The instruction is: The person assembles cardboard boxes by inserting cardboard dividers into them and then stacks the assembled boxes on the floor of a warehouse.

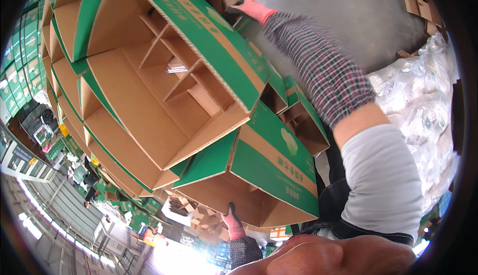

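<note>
Both my hands wear pink gloves with dark fingertips. My right hand [253, 9] reaches far across the top, its fingers hooked on the edge of a green cardboard box that is partly hidden. Low in the view my left hand [233, 223] grips the bottom edge of a nearer open green carton [275, 163], which has a brown stripe and a pale printed shape. Between them a larger open green carton [209, 31] lies tilted, its brown inside showing crossed cardboard dividers [172, 61]. It overlaps the nearer carton.
Several more open cartons [107, 140] are stacked along the left. White goods in clear plastic wrap [416, 110] stand at the right, beside the grey floor [358, 16]. Loose brown cardboard [420, 6] lies at the upper right. People [89, 180] are visible far off.
</note>
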Action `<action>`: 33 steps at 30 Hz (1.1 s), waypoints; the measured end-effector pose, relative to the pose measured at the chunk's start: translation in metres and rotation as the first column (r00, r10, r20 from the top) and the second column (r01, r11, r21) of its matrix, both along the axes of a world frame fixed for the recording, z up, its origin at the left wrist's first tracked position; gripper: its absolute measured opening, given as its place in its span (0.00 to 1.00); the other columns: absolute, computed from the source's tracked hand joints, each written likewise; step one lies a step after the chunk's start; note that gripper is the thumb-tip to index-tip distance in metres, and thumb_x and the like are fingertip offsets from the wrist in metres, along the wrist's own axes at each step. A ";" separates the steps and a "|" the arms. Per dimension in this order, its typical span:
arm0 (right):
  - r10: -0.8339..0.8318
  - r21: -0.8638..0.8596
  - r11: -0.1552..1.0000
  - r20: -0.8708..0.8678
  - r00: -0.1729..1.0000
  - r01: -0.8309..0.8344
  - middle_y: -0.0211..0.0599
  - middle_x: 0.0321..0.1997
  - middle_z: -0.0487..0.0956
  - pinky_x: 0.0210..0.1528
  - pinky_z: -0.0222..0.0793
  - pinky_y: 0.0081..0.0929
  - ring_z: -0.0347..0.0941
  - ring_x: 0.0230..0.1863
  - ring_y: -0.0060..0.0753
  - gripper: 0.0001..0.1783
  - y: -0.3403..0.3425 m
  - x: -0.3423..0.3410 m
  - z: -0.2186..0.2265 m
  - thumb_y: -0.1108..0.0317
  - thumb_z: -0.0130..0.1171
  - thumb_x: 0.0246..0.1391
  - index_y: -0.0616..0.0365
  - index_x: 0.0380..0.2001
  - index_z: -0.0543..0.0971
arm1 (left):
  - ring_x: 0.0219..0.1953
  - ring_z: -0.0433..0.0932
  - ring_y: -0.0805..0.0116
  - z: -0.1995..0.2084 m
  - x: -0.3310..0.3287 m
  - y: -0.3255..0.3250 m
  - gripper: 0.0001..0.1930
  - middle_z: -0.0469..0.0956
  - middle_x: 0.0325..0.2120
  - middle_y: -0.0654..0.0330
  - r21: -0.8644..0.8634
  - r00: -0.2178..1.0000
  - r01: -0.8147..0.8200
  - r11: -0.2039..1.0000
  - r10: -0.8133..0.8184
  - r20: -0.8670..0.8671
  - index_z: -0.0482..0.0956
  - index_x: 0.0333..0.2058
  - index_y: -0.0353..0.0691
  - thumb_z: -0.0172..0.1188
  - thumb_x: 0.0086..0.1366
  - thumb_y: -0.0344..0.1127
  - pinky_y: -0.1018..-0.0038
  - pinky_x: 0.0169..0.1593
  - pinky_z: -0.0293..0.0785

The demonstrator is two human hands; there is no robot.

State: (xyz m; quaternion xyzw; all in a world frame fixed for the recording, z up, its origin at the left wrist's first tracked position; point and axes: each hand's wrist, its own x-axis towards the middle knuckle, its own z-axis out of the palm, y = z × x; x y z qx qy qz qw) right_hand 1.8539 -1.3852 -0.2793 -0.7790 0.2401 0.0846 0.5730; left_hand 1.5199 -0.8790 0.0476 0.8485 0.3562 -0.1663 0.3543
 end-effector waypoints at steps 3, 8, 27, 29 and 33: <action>0.039 0.171 0.984 0.110 0.993 -0.057 0.44 0.52 0.68 0.54 0.57 0.30 0.64 0.51 0.40 0.31 0.079 -0.009 0.002 0.47 0.46 0.51 0.53 0.55 0.62 | 0.36 0.72 0.71 0.001 -0.021 0.000 0.14 0.74 0.35 0.58 0.034 0.964 -0.262 0.964 0.263 -0.032 0.72 0.40 0.29 0.56 0.54 0.28 0.76 0.40 0.69; -0.008 0.448 0.892 0.160 0.987 -0.065 0.46 0.56 0.64 0.55 0.56 0.26 0.62 0.54 0.39 0.25 0.088 -0.044 -0.005 0.54 0.39 0.57 0.57 0.54 0.62 | 0.36 0.72 0.70 -0.004 -0.021 0.010 0.15 0.73 0.35 0.57 -0.111 0.952 -0.307 0.945 0.305 -0.034 0.70 0.41 0.28 0.56 0.55 0.28 0.76 0.41 0.70; -0.049 0.067 0.995 -0.344 0.938 0.077 0.50 0.43 0.73 0.48 0.62 0.30 0.68 0.46 0.45 0.21 0.126 -0.421 -0.004 0.57 0.43 0.56 0.58 0.48 0.68 | 0.37 0.72 0.69 0.002 -0.036 0.015 0.16 0.74 0.36 0.55 -0.171 0.990 0.106 0.979 -0.120 -0.071 0.71 0.41 0.26 0.57 0.54 0.28 0.73 0.42 0.68; -0.085 0.169 0.971 -0.416 0.905 0.169 0.48 0.39 0.74 0.42 0.64 0.32 0.70 0.40 0.46 0.17 0.110 -0.445 0.037 0.63 0.44 0.55 0.62 0.44 0.70 | 0.34 0.74 0.63 0.033 -0.014 0.002 0.16 0.76 0.32 0.51 -0.138 0.926 0.304 0.943 -0.327 -0.191 0.73 0.36 0.24 0.58 0.52 0.31 0.70 0.39 0.69; 0.525 -0.430 0.695 -0.245 0.815 -0.577 0.46 0.44 0.73 0.43 0.64 0.26 0.70 0.42 0.40 0.18 0.131 -0.504 0.151 0.68 0.45 0.55 0.59 0.48 0.67 | 0.36 0.74 0.60 0.036 -0.006 0.026 0.19 0.76 0.32 0.48 -0.082 0.914 0.313 0.946 -0.324 -0.245 0.73 0.36 0.26 0.59 0.48 0.34 0.68 0.38 0.68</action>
